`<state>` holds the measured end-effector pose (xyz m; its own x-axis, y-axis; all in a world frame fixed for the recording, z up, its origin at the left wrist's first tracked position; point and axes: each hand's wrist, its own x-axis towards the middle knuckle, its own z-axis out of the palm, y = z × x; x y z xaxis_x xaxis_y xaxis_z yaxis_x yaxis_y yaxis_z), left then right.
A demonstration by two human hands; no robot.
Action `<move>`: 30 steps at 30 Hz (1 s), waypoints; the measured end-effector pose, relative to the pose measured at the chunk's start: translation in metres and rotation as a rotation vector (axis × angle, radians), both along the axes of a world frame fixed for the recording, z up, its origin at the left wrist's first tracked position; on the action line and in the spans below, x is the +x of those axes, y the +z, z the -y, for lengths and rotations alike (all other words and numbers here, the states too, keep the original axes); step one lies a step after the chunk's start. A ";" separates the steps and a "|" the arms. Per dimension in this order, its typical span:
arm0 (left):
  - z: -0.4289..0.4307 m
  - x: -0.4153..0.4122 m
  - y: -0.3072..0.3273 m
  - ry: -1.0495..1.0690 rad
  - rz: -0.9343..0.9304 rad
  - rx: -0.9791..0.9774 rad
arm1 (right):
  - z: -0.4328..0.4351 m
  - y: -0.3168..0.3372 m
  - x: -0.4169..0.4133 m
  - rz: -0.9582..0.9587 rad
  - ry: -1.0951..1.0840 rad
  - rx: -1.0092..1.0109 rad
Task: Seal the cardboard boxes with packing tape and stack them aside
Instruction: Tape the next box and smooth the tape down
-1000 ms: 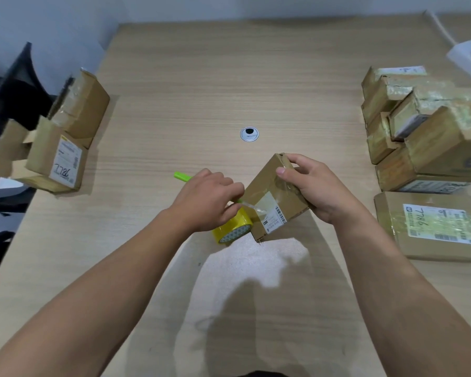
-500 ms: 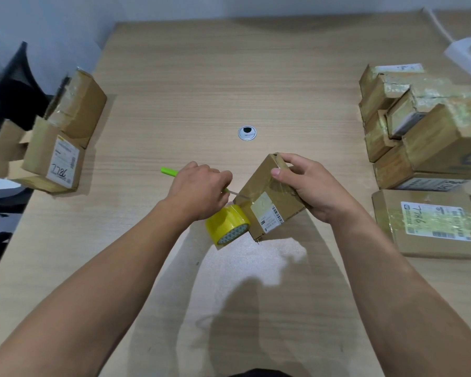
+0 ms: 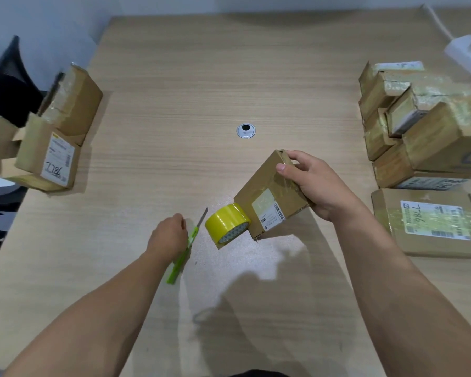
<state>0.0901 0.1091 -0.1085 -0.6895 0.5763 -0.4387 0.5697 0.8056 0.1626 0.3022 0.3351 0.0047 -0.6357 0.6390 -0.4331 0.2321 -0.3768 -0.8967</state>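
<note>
From the head camera, the right hand (image 3: pixel 318 186) grips a small brown cardboard box (image 3: pixel 267 186) near the middle of the light wooden table (image 3: pixel 174 91). The thumb is pressed flat on the box's upper face and the fingers are wrapped over its far edge. The box is tilted, its lowest corner pointing down at the tabletop; whether that corner touches the wood cannot be told. Its upper face carries a white shipping label with a barcode under a glossy strip of clear tape, which wrinkles beside the thumb. At the far top corner a flap edge gapes slightly.

A yellow roll of packing tape (image 3: pixel 227 223) lies against the box's lower left edge, its patterned core facing the camera. Just left of it, the left hand (image 3: pixel 167 236) holds a green-handled utility knife (image 3: pixel 185 248), fingers curled round the handle and mostly hidden behind the back of the hand. The bare blade points up and away, toward the roll but apart from it.

A round silver cable grommet (image 3: pixel 245 131) sits beyond the box. On the right edge stands a pile of taped brown cardboard boxes (image 3: pixel 433 131), with a flat brown cardboard parcel (image 3: pixel 424 221) bearing a handwritten label in front of it. At the left edge two brown cardboard boxes (image 3: pixel 52 137) are stacked, the lower one labelled.
</note>
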 end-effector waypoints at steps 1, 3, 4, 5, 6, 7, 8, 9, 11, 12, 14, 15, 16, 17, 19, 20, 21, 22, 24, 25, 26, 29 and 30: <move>0.003 0.003 -0.002 0.005 0.001 -0.015 | 0.000 0.000 0.000 0.001 0.001 0.000; 0.005 0.005 -0.002 0.024 0.004 -0.016 | 0.000 0.000 -0.001 0.003 0.001 -0.002; 0.004 0.006 -0.001 0.045 0.007 0.009 | 0.000 0.000 -0.001 0.004 0.000 -0.001; 0.003 0.006 0.002 0.095 0.019 0.066 | 0.000 0.000 -0.002 0.003 0.000 -0.001; 0.000 0.006 0.007 0.162 0.037 0.157 | 0.000 -0.001 -0.002 0.003 0.000 -0.001; -0.005 0.008 0.014 0.223 0.053 0.270 | 0.000 -0.001 -0.002 0.002 0.001 -0.002; -0.013 0.010 0.024 0.246 0.072 0.386 | 0.000 -0.001 -0.002 0.001 0.000 -0.003; -0.022 0.015 0.035 0.227 0.104 0.484 | -0.001 -0.001 -0.002 0.000 0.000 -0.004; -0.043 0.026 0.057 0.122 0.212 0.604 | -0.001 -0.001 -0.003 -0.001 0.004 -0.005; -0.053 0.031 0.066 0.080 0.292 0.618 | -0.001 0.000 -0.003 0.000 0.006 -0.006; -0.071 0.038 0.076 0.010 0.449 0.530 | 0.000 0.002 -0.004 0.002 0.008 -0.002; -0.078 0.039 0.077 -0.022 0.502 0.451 | 0.001 0.002 -0.004 0.004 0.006 0.001; -0.083 0.039 0.076 -0.038 0.549 0.388 | 0.001 0.002 -0.003 0.005 0.005 0.005; -0.087 0.040 0.073 -0.029 0.595 0.357 | 0.000 0.002 -0.003 0.006 0.006 0.008; -0.091 0.040 0.068 0.009 0.645 0.349 | 0.001 0.001 -0.002 0.010 0.005 0.010; -0.092 0.041 0.065 0.019 0.649 0.341 | 0.001 0.001 -0.001 0.010 0.004 0.011; -0.093 0.042 0.063 0.021 0.647 0.321 | 0.001 0.001 -0.001 0.008 0.004 0.011; -0.094 0.043 0.061 0.023 0.649 0.300 | 0.001 0.001 -0.001 0.007 0.006 0.011; -0.096 0.044 0.059 0.026 0.652 0.290 | 0.001 0.002 0.001 0.009 0.008 0.012; -0.096 0.044 0.058 0.030 0.649 0.296 | 0.000 0.001 0.001 0.009 0.004 0.015; -0.096 0.044 0.058 0.035 0.646 0.302 | 0.000 0.001 0.002 0.006 -0.005 0.017; -0.094 0.043 0.061 0.062 0.639 0.330 | 0.000 -0.002 0.006 -0.017 -0.047 0.014; -0.091 0.041 0.062 0.073 0.617 0.342 | -0.001 -0.004 0.008 -0.021 -0.074 0.009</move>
<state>0.1313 0.2004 -0.0467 -0.4153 0.7134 -0.5644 0.2384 0.6841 0.6893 0.3099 0.3361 0.0006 -0.5954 0.6884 -0.4142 0.1850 -0.3842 -0.9045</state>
